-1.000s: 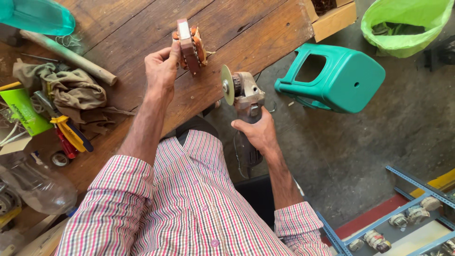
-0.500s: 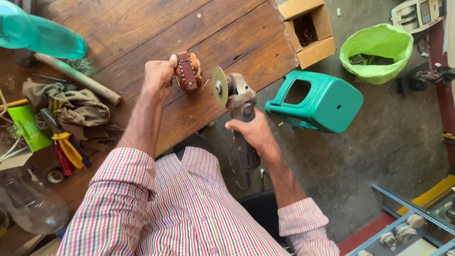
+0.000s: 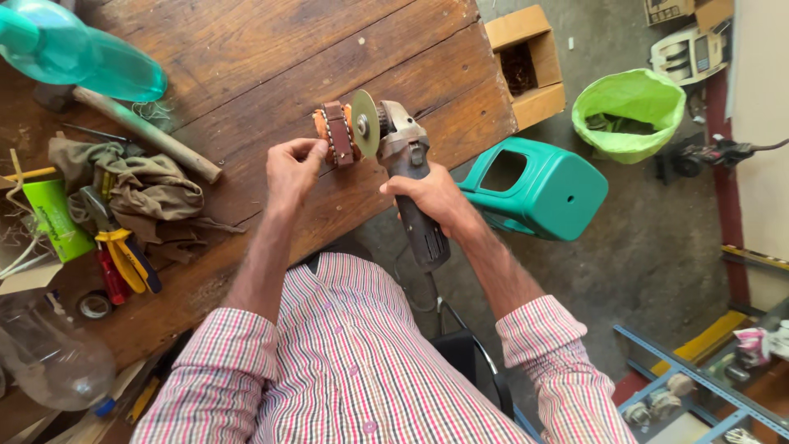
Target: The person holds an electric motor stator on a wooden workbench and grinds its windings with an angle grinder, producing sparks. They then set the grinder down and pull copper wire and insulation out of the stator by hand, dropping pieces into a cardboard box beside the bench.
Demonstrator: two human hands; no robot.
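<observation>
Small copper-wound coil block w/ brown band round its middle (image 3: 335, 134) stands on edge on the worn dark wooden plank surface (image 3: 246, 66), near its front-right part. Left hand (image 3: 292, 168) sits just below-left of it, fingers closed narrow on its lower left side, pinning it. Band runs roughly up-down in view, so the block's long axis points away from the person.

Right of it, touching or nearly so (can't tell which): greenish round disc of a grey angle grinder (image 3: 394, 156). Right hand (image 3: 431, 197) is wrapped tight round the grinder body; dark handle end trails back toward the striped shirt. Disc face meets the block from the right, so the right hand's tool side is the near one; left hand holds from the opposite side.

Further out on the surface:
- Translucent teal plastic bottle (image 3: 82, 57), top left.
- Wooden-handled hammer (image 3: 148, 136), lying diagonal.
- Lime-green tube-shaped pack (image 3: 56, 220), far left, beside yellow-handled pliers (image 3: 123, 255).

On the floor: teal plastic stool (image 3: 534, 189) tipped over, open cardboard box (image 3: 526, 66), bin w/ bright green liner (image 3: 629, 111).
</observation>
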